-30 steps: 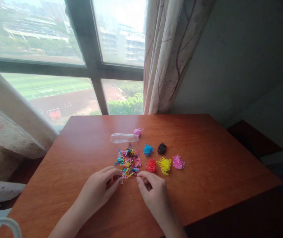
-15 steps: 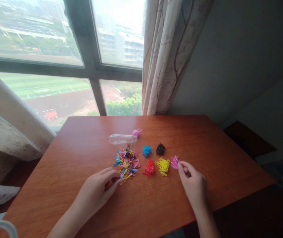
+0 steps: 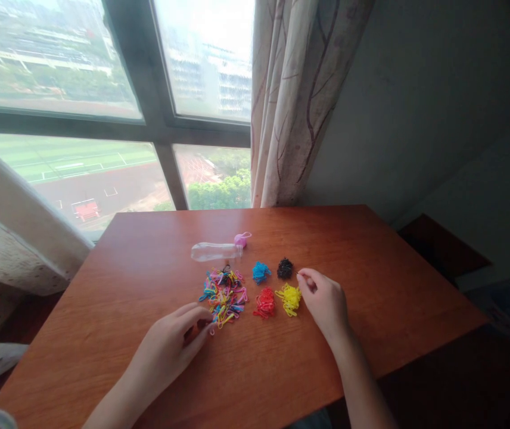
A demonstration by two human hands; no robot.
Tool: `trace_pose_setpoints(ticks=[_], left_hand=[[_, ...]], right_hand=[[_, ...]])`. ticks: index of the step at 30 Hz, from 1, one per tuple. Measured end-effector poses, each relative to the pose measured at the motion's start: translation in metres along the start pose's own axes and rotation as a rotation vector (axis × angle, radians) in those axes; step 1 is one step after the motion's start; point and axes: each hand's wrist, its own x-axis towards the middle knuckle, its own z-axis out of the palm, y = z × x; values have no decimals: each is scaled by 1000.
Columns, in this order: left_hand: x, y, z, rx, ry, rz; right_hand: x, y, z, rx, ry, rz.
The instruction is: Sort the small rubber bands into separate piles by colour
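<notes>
My left hand (image 3: 175, 335) rests at the near left edge of a mixed pile of coloured rubber bands (image 3: 226, 298). Its thumb and fingers are pinched together, and a small pale loop shows beside the thumb tip. My right hand (image 3: 324, 300) is closed in a pinch just right of the black rubber band pile (image 3: 285, 269); a thin dark strand, seemingly a black band, shows at its fingertips. Below that pile lies the yellow pile (image 3: 289, 299), with the red pile (image 3: 264, 302) to its left and the blue pile (image 3: 261, 272) behind. My right hand hides the pink pile.
A clear plastic bottle (image 3: 216, 252) lies on its side behind the piles, with a pink cap (image 3: 240, 240) at its right end. Everything lies on a brown wooden table (image 3: 156, 253). A window and a curtain (image 3: 284, 107) stand beyond its far edge.
My right hand has moved left and away from me, from the pink pile to beside the black one, covering the pink pile. My left hand stays at the mixed pile. The view has shifted slightly.
</notes>
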Motion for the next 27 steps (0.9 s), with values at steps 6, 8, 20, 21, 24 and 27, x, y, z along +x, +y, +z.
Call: trace_pose_setpoints(ticks=[6,8,20,21,24,27], left_hand=[[-1,1,-1,-12,5,-9],[-1,1,-1,-21,3,-8],[8,12,-3,28,45,56],[10,14,-4,44,47,61],[22,23,-8,101,59,71],[41,35,-12,163,60,92]], right_hand=[[25,-10,13,-63,-69,-15],[25,-9,14,-77,-76,-8],[-22,-34,4,141,30,-68],[-31,-41,6,187,17,-92],[-57,-62,15,307,-69,-169],[-78,-80,24,346,-141,-202]])
